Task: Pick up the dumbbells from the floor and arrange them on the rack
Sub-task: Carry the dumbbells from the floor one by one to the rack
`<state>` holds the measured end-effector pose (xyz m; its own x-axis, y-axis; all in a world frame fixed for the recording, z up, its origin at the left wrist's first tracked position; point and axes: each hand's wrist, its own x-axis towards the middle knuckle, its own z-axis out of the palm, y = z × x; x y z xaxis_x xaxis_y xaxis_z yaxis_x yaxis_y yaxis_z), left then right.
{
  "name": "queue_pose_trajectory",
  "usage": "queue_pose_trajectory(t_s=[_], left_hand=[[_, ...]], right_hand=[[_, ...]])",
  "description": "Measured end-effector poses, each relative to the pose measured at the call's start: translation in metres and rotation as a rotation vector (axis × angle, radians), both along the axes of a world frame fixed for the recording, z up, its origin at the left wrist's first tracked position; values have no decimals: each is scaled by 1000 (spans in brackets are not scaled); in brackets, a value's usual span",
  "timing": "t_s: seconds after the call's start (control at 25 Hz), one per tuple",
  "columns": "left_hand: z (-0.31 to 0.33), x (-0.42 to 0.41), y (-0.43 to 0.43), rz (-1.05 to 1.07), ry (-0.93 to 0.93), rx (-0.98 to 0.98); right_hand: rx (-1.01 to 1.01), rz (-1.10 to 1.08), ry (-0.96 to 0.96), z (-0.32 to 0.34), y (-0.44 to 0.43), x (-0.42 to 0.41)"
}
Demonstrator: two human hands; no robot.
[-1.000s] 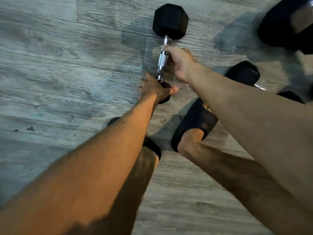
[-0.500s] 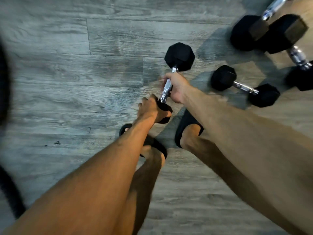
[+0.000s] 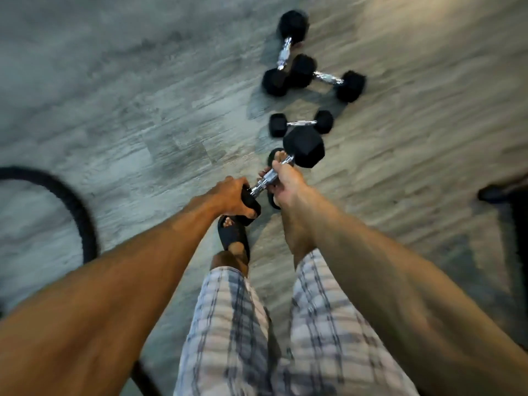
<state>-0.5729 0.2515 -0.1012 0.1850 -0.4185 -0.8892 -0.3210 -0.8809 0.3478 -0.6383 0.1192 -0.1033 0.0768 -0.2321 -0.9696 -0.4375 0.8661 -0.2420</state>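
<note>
Both hands carry a black hex dumbbell [image 3: 304, 147] in the air above the person's feet, with its bar running diagonally away from the body. The left hand [image 3: 228, 195] has its fingers curled round the near black head, cupping it from the side and underneath. The right hand [image 3: 285, 182] is clenched round the chrome handle, just short of the far head, which sticks out past the knuckles.

Three more dumbbells lie on the grey plank floor [image 3: 143, 110] further ahead. A small dumbbell [image 3: 301, 123] lies crosswise just beyond the carried one's far head. Past it a larger dumbbell [image 3: 285, 52] points away from the person, and another large dumbbell [image 3: 328, 78] lies at an angle to it, one head tucked against the first one's near end so the pair forms a rough V.

Below the hands are plaid shorts [image 3: 228, 324] and a black slide sandal [image 3: 233, 235] on the left foot; the other foot is mostly hidden behind the right forearm. A black curved band [image 3: 71, 201] arcs across the floor at the left, and a dark shape [image 3: 500, 192] at the right edge is too blurred to identify
</note>
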Motion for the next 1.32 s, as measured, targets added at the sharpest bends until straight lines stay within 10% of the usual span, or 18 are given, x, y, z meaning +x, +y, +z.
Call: queue_pose_trajectory(t_s=[0.44,1.32], left_hand=[[215,-117,-63,-884,-106,-88],[247,-769,-146,-2312,56,-102]], right_hand=[[-152,-530,-94,199,23,-193],[-280,-1929,37,231,137,-763]])
